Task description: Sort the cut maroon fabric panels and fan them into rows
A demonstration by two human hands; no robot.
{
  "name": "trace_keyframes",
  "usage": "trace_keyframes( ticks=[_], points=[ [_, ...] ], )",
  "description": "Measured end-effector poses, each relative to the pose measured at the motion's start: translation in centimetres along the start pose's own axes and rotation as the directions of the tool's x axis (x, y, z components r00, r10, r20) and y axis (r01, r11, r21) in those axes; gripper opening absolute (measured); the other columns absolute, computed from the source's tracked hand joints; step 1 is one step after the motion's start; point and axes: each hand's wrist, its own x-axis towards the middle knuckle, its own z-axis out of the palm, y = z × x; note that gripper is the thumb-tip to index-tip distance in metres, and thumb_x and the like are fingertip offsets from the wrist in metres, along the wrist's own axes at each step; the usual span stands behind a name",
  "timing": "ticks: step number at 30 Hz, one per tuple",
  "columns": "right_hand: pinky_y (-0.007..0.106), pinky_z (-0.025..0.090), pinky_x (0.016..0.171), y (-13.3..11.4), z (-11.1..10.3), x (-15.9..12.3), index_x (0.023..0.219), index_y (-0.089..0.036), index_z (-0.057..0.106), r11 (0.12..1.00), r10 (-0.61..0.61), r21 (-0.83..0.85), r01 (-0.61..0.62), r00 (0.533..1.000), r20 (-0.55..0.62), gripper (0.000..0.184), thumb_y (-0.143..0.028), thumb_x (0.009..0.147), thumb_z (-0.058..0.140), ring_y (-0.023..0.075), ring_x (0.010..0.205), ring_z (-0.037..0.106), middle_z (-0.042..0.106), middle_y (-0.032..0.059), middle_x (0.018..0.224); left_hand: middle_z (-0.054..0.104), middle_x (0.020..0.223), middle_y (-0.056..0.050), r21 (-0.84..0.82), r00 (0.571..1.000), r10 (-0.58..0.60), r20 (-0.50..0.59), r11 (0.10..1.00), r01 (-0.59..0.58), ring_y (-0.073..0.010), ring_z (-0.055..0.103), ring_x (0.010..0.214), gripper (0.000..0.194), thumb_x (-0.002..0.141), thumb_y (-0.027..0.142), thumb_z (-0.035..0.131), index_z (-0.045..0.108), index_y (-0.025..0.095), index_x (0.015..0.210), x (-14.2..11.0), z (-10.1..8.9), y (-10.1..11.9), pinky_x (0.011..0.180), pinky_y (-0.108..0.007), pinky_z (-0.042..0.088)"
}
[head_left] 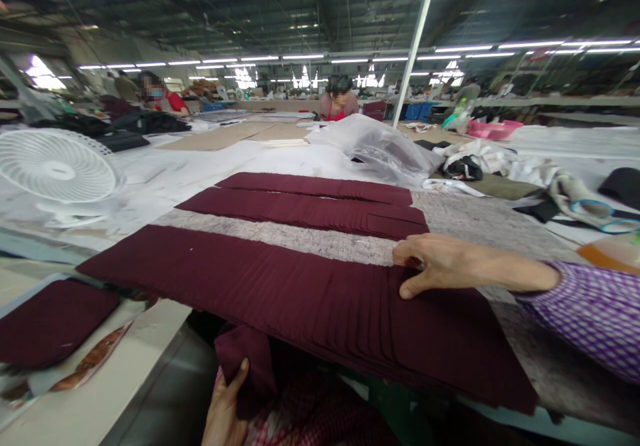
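A long row of overlapping maroon fabric pieces [300,299] lies fanned along the table's front edge. My right hand [430,266] rests at the far edge of this row, near its right end, thumb on the cloth and fingers curled; the fingertips are partly hidden, so I cannot tell whether they pinch a piece. Below the table edge, my left hand [230,399] grips a folded maroon fabric piece [247,363], its thumb pressed on top. Behind the row lie two narrower rows of maroon strips [300,209].
A white fan [57,169] stands at left, with a stack of dark maroon pieces [55,323] in front. Clear plastic sheeting [375,146], blue-handled scissors [595,209] and cloth scraps lie behind and right. Two people [340,99] are at the far tables. A slanted pole [415,46] rises behind.
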Motion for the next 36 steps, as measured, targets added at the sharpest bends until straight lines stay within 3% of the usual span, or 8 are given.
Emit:
trace_keyframes(
  ticks=[5,8,11,15,28,30,33,36],
  points=[
    [0.028,0.032,0.056,-0.1,-0.4,-0.3,0.072,-0.021,0.058,0.997,0.027,0.066,-0.030,0.999,0.047,0.034,-0.052,0.073,0.071,0.0180,0.062,0.051,0.057,-0.0014,0.068,0.080,0.095,-0.009,-0.001,1.000,0.000,-0.003,1.000,0.000,-0.0178,0.077,0.074,0.052,0.083,0.009,0.071,0.063,0.023,0.133,-0.2,0.0,0.1,0.079,-0.029,0.062],
    [0.028,0.039,0.063,-0.1,-1.1,-0.8,0.084,-0.021,0.064,0.990,-0.003,0.144,-0.009,0.997,0.082,0.035,-0.055,0.077,0.066,0.0207,0.074,0.058,0.065,0.0009,0.080,0.080,0.096,-0.009,-0.001,1.000,0.006,0.003,1.000,-0.006,-0.0174,0.077,0.073,0.053,0.083,0.009,0.072,0.063,0.023,0.133,-0.2,0.1,0.1,0.076,-0.027,0.062],
    [0.028,0.041,0.066,0.2,-1.5,-1.2,0.087,-0.020,0.064,0.980,-0.029,0.200,0.008,0.994,0.103,0.028,-0.048,0.080,0.063,0.0199,0.077,0.059,0.066,0.0013,0.085,0.080,0.095,-0.009,-0.001,1.000,0.010,0.011,1.000,-0.010,-0.0180,0.077,0.074,0.052,0.082,0.009,0.073,0.064,0.022,0.131,-0.1,0.2,0.1,0.078,-0.028,0.062],
    [0.028,0.040,0.064,0.6,-1.4,-1.0,0.081,-0.020,0.060,0.973,-0.035,0.232,0.008,0.993,0.112,0.019,-0.037,0.076,0.065,0.0180,0.072,0.056,0.063,-0.0002,0.079,0.080,0.095,-0.009,0.002,1.000,0.011,0.005,1.000,-0.011,-0.0196,0.077,0.076,0.055,0.081,0.009,0.073,0.062,0.022,0.133,0.0,0.2,0.0,0.085,-0.033,0.061],
    [0.027,0.044,0.060,1.4,-1.2,0.0,0.081,-0.019,0.065,0.966,-0.073,0.257,0.035,0.987,0.142,0.017,-0.033,0.071,0.068,0.0179,0.067,0.060,0.066,-0.0012,0.075,0.081,0.096,-0.008,0.008,1.000,0.008,-0.009,1.000,-0.008,-0.0195,0.077,0.074,0.056,0.082,0.008,0.071,0.060,0.023,0.135,0.0,0.1,0.0,0.088,-0.036,0.061],
    [0.028,0.046,0.063,1.7,-1.0,-0.3,0.090,-0.020,0.066,0.973,-0.074,0.225,0.048,0.991,0.110,0.021,-0.034,0.074,0.069,0.0196,0.071,0.061,0.067,0.0001,0.082,0.081,0.094,-0.007,0.007,1.000,0.011,-0.005,1.000,-0.011,-0.0206,0.077,0.075,0.056,0.082,0.007,0.071,0.060,0.023,0.134,0.0,0.1,0.0,0.089,-0.037,0.060],
    [0.034,0.047,0.076,1.8,-0.3,-1.1,0.112,-0.020,0.061,0.990,-0.075,0.118,0.078,0.997,-0.029,0.038,-0.033,0.078,0.069,0.0257,0.091,0.060,0.064,0.0067,0.106,0.081,0.093,-0.007,0.009,1.000,0.023,0.003,1.000,-0.024,-0.0215,0.078,0.077,0.056,0.081,0.007,0.072,0.061,0.023,0.133,0.0,0.2,-0.1,0.088,-0.037,0.061],
    [0.034,0.045,0.079,0.9,0.5,-2.0,0.115,-0.021,0.059,0.973,-0.230,-0.058,0.225,0.968,-0.100,0.031,-0.018,0.084,0.057,0.0252,0.096,0.059,0.060,0.0083,0.113,0.081,0.092,-0.008,0.010,1.000,0.028,0.010,1.000,-0.028,-0.0205,0.078,0.075,0.053,0.081,0.007,0.072,0.063,0.021,0.131,-0.1,0.4,-0.1,0.087,-0.035,0.061]
  ],
)
